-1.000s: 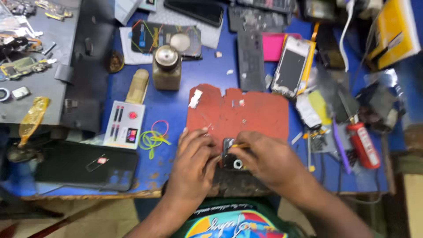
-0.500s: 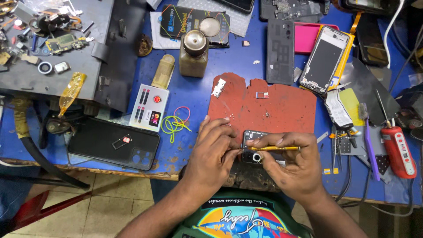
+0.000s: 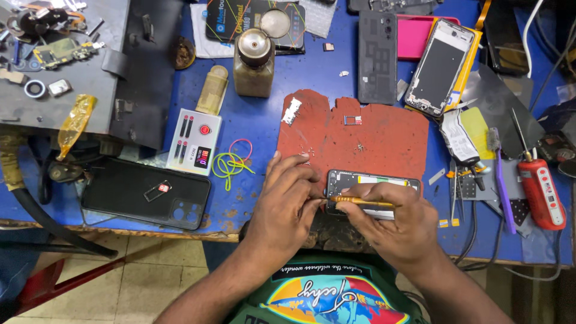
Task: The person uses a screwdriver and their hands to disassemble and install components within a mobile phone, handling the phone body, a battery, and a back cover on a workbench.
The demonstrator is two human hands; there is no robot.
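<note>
resting on the near edge of a rough, rust-red rubber mat [image 3: 360, 135], the left hand [image 3: 287, 201] had its fingers [image 3: 298, 174] curled down against the left end of an opened phone [image 3: 372, 183], a flat black slab with its inner boards bared and a pale yellow strip along its top. the right hand [image 3: 393, 225] lay just right of the left one, its fingers pinched narrow around a thin screwdriver [image 3: 360, 201] with a ribbed amber handle; the metal tip pointed left and met the phone's lower left corner, right beside the left fingertips. how hard the left fingers pressed on the phone could not be told.

beyond the fingers, farther up the mat, sat a small white bracket [image 3: 292, 111] and a tiny square metal tray [image 3: 352, 120]. left of the left hand, loops of neon yellow and pink rubber bands [image 3: 231, 161] lay on the scuffed blue worktop [image 3: 264, 114], next to a small white box [image 3: 193, 141] with dark slots and a red button. further left lay a glossy black phone back cover [image 3: 147, 192]. well above the fingers stood a squat brown bottle [image 3: 254, 63] with a round metal cap. right of the right hand, a purple-handled brush [image 3: 501, 180] and a red cylindrical tool [image 3: 540, 192] lay side by side.
</note>
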